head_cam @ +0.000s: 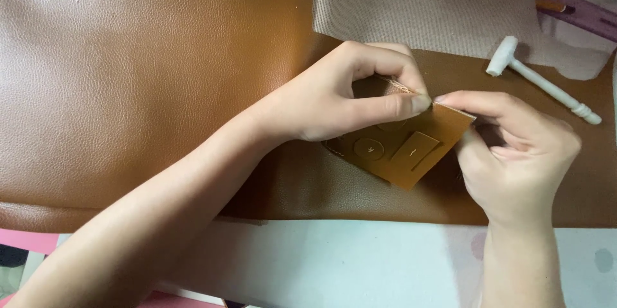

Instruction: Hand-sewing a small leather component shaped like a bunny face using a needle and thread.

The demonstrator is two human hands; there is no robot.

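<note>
Hands pinching our tan leather piece [411, 150] at its top edge, left hand [340, 99], right hand [520, 154], white mallet [543, 81] near, brown leather sheet [128, 76] open leftward.

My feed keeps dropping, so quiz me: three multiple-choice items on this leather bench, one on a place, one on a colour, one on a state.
1. Where does the white mallet lie?
A. upper right of the hands
B. lower left corner
C. under the left forearm

2. What colour is the small leather piece?
A. black
B. tan brown
C. green

3. How is the small leather piece held?
A. lying flat and untouched
B. by the right hand alone
C. pinched at its top edge by both hands

Key: 1 A, it rests on the brown leather sheet toward the upper right. 2 B, it is tan. 3 C, the left hand and right hand both grip its edge.
</note>
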